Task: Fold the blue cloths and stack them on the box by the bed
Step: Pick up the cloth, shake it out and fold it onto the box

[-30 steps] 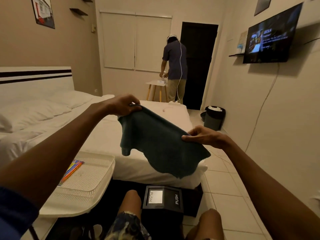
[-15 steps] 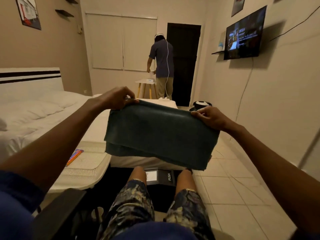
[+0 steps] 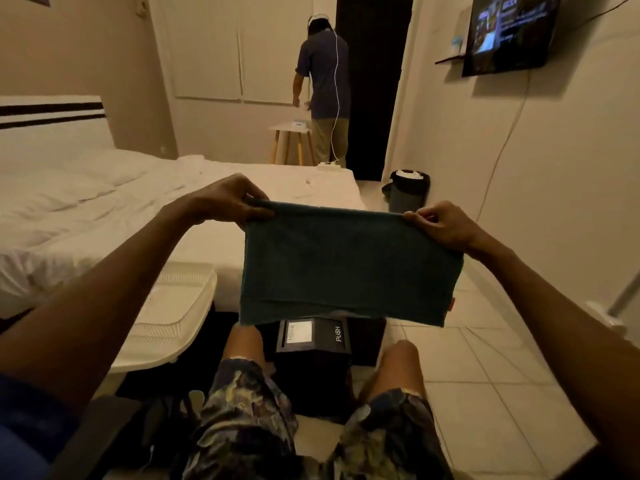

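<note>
The blue cloth, loose and floppy a second ago, is now being held flat and doubled over just above the black box, its top corners being pinched by the left hand and the right hand, so one fold seems done.

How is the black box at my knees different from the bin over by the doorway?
The black box is square-topped with a flap marked PUSH; the bin is round with something white at its top. The box stands close, between the knees, its far edge hidden by the blue cloth; the bin stands far off beside the wall. Both are dark.
</note>
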{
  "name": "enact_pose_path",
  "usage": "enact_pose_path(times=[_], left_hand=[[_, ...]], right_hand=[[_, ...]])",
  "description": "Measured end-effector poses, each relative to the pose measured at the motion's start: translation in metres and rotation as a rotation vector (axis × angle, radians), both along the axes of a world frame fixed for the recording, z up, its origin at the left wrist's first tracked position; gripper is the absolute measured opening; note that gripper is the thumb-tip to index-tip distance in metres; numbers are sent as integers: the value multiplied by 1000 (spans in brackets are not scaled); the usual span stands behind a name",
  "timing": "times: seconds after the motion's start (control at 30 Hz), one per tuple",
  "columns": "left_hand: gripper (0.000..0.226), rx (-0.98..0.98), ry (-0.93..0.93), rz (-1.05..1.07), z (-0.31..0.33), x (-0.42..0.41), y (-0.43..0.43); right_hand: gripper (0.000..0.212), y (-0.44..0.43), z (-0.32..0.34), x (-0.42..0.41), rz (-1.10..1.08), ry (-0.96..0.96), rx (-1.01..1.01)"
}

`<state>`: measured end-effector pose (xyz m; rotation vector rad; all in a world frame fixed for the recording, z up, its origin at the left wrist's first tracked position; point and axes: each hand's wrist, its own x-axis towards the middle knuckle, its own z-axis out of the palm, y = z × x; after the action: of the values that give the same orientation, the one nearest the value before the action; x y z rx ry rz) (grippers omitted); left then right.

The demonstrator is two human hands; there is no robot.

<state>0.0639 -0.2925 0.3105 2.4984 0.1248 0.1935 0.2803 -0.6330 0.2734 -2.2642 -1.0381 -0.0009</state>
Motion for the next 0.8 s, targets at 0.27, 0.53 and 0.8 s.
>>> enact_pose_path(times=[0.27, 0.53, 0.8], left_hand=[[24, -139, 63, 158, -126, 65, 49], [30, -267, 351, 246, -255, 136, 115], [27, -337, 469, 430, -432, 219, 175]], right_hand=[[38, 51, -92, 63, -38, 117, -126], [51, 99, -225, 135, 46, 455, -376], [51, 180, -395, 218, -52, 600, -427]])
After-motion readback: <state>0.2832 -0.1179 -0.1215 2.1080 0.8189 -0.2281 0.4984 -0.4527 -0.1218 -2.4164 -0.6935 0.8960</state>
